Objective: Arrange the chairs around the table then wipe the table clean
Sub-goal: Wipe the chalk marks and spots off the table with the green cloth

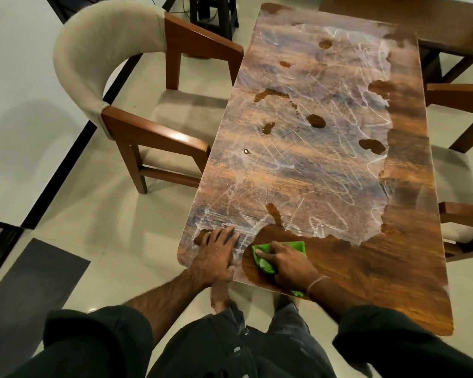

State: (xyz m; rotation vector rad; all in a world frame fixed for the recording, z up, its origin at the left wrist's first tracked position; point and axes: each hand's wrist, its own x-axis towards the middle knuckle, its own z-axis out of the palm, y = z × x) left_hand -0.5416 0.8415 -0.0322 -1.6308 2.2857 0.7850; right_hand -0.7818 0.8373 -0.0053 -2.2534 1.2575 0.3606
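From the head view, both forearms reach forward over the near end of the table (311, 159). The left hand (217, 255) lies flat near the near left corner, its fingers straight, spread and pointing far. The right hand (287, 264) sits just right of it, wrist angled in from the right, its fingers bent over a green cloth (298, 245) and gripping it against the wood. The table runs long from near to far. A whitish film with dark spots covers most of it, and bare dark wood shows along the right side and around the cloth. A chair (107, 64) stands at the left edge with its arms touching the top, and chair arms (459, 91) close in on the right edge. Open floor lies to the near left. The cloth sticks out past the fingertips on the left and far side, and a scrap shows behind the wrist at the near edge.
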